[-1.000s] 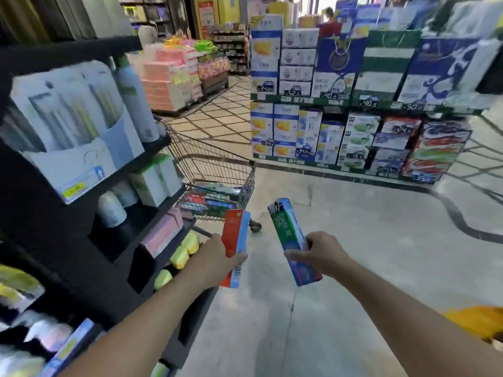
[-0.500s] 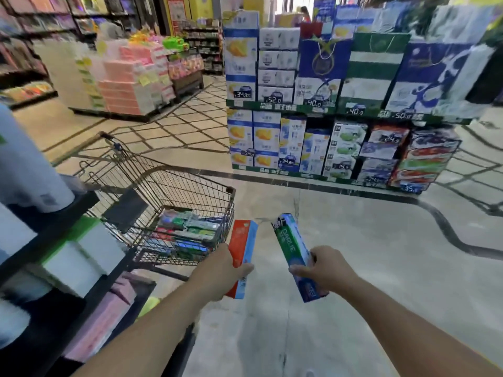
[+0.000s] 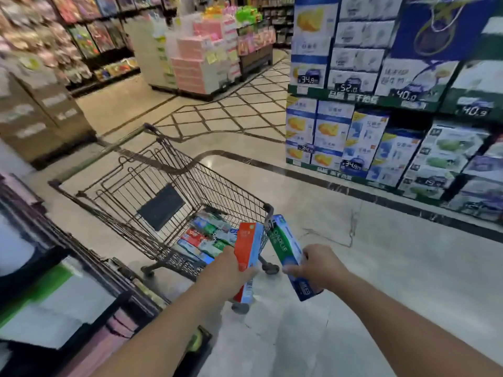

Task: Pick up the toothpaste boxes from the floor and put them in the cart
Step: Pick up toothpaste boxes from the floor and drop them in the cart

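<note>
My left hand (image 3: 227, 270) grips an orange-red and blue toothpaste box (image 3: 248, 246), held upright just outside the cart's near right corner. My right hand (image 3: 322, 266) grips a green and blue toothpaste box (image 3: 285, 246), tilted with its top toward the cart. The wire shopping cart (image 3: 168, 170) stands on the floor ahead and to the left. Several toothpaste boxes (image 3: 206, 236) lie in the bottom of its basket. Both held boxes are level with the cart's right rim, not inside it.
A dark shelf unit (image 3: 68, 295) with packaged goods runs along my left, close to the cart. A display of stacked cartons with price tags (image 3: 381, 112) stands at the right. A pink product stack (image 3: 201, 61) sits further back. Pale floor (image 3: 381, 268) spreads to the right.
My view has swung left and closer to the cart. Both hands have carried their boxes forward, up to the cart's near right corner.
</note>
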### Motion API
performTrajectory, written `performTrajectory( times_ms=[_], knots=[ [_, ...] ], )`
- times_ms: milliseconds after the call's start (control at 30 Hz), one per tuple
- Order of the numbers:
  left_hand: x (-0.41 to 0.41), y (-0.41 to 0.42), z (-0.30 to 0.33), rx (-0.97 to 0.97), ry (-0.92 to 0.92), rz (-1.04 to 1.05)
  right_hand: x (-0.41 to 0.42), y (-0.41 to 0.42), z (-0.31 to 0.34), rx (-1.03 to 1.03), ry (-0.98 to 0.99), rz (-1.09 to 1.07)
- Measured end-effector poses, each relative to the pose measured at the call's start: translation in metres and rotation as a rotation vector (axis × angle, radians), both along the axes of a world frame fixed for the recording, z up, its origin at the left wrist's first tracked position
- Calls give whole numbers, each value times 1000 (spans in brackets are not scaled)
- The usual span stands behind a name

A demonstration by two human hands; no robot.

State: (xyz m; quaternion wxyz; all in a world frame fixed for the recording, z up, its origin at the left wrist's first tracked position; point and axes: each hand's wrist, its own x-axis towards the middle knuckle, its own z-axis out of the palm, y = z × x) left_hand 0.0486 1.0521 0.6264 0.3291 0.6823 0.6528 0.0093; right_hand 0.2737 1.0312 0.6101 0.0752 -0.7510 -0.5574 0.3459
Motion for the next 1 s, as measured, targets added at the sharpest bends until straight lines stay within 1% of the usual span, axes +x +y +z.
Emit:
performTrajectory(
  times_ms=[133,233,367,433,600,700,867,1000],
  knots=[
    [-20,62,-19,-14,-29,122,-18,76,-18,-25,-7,112],
    [-36,113,-35,-42,-31,174,-34,132,-26,-43,-27,173],
    [-51,175,-51,-80,-89,220,-55,203,-34,-62,-43,197],
    [-56,202,-58,-89,-85,224,-64,236,-39,-59,-28,206],
    [-66,251,-80,-180,-151,303,-85,309,-64,-116,-25,277],
    [-72,273,-111,-235,-167,374,-97,347,-95,-169,-18,280],
    [-76,294,-184,-334,-203,615,-114,401,-171,-224,-38,337],
    [-63,299,-251,-403,-213,800,-121,420,-237,-325,-63,381]
  ],
)
